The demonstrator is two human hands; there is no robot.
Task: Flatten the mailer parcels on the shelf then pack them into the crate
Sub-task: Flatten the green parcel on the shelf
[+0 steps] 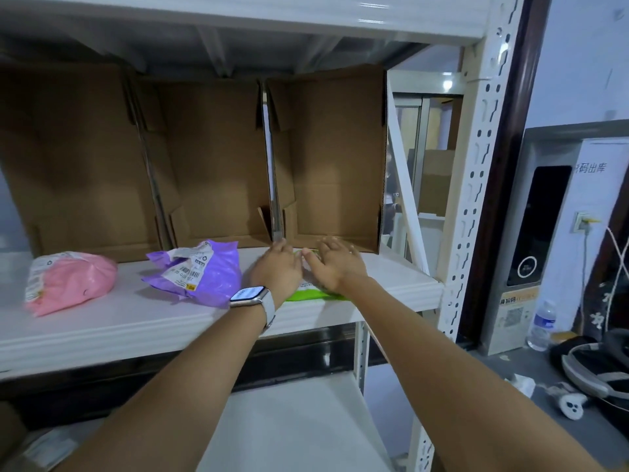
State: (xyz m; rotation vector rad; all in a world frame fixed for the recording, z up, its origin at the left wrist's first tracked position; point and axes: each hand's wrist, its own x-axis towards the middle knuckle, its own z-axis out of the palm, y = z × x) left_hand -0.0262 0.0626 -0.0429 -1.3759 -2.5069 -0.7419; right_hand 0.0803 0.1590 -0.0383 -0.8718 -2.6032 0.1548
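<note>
Three mailer parcels lie on the white shelf (136,321). A puffy pink parcel (68,281) sits at the left and a crumpled purple parcel (200,272) with a label lies in the middle. A green parcel (308,294) lies at the right, mostly hidden under my hands. My left hand (277,270), with a watch on the wrist, and my right hand (335,264) both press flat on it, palms down, fingers spread. No crate shows in this view.
Open cardboard boxes (333,158) stand on their sides along the back of the shelf. A white upright post (476,185) bounds the shelf at the right. A lower shelf (289,420) lies below. A water bottle (543,325) and clutter sit on the floor at the right.
</note>
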